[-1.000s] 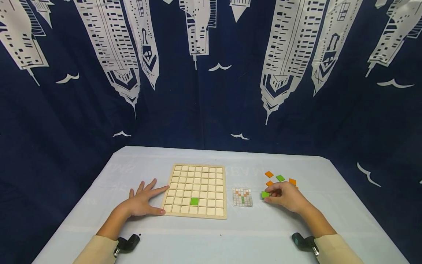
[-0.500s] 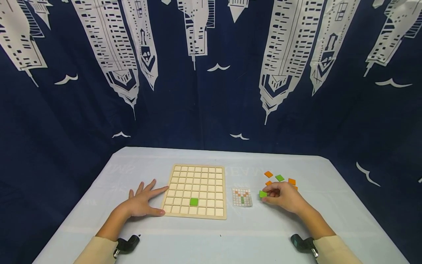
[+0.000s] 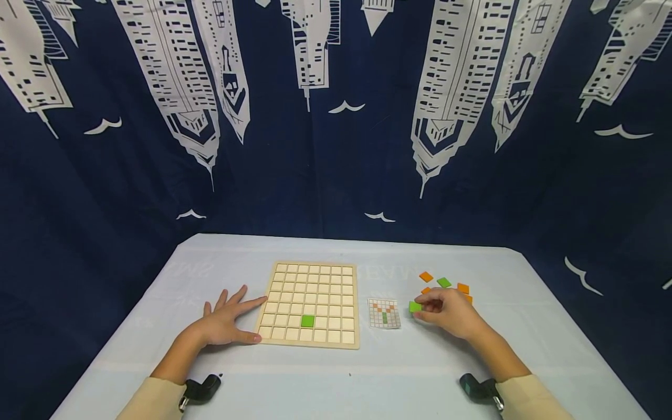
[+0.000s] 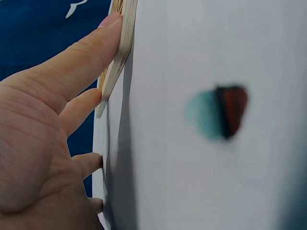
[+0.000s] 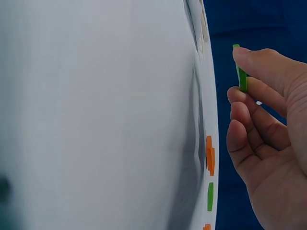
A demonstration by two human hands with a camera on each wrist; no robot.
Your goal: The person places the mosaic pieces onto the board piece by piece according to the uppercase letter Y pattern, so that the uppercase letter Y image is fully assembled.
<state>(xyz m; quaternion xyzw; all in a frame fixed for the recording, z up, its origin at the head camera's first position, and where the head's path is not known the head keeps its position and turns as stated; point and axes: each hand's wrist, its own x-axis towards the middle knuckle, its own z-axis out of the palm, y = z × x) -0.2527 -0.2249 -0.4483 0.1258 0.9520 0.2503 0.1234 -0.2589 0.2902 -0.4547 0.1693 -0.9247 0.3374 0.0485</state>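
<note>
Held green tile (image 3: 415,307): I have it in the air just right of the pattern card, with the loose pieces beyond it. The right wrist feed shows it edge-on against the dark backdrop, apart from the table surface.

Right hand (image 3: 446,314): gripping this tile, thumb on one side and fingertips on the other; remaining fingers curled in.

Pattern card (image 3: 384,314): flat on the table between the wooden grid board and the held tile. I read a small printed grid with orange squares in a V and green ones below.

Wooden grid board (image 3: 308,297): seven columns by seven rows. One seated green tile (image 3: 307,321) occupies the middle column, second row from the near edge.

Left hand (image 3: 226,321): fingers spread and extended, nothing grasped. Thumb and index fingertips touch the board's left edge; my left wrist feed confirms the thumb contact.

Loose pieces, around and beyond the right hand: one spare green tile (image 3: 444,282) and four orange tiles (image 3: 426,277), two of these partly hidden by the hand.

Surroundings: white-covered table (image 3: 315,382); cream sleeves (image 3: 157,396) at both wrists, each beside a black device (image 3: 203,388); navy backdrop (image 3: 325,169) printed with upside-down white towers and birds.
</note>
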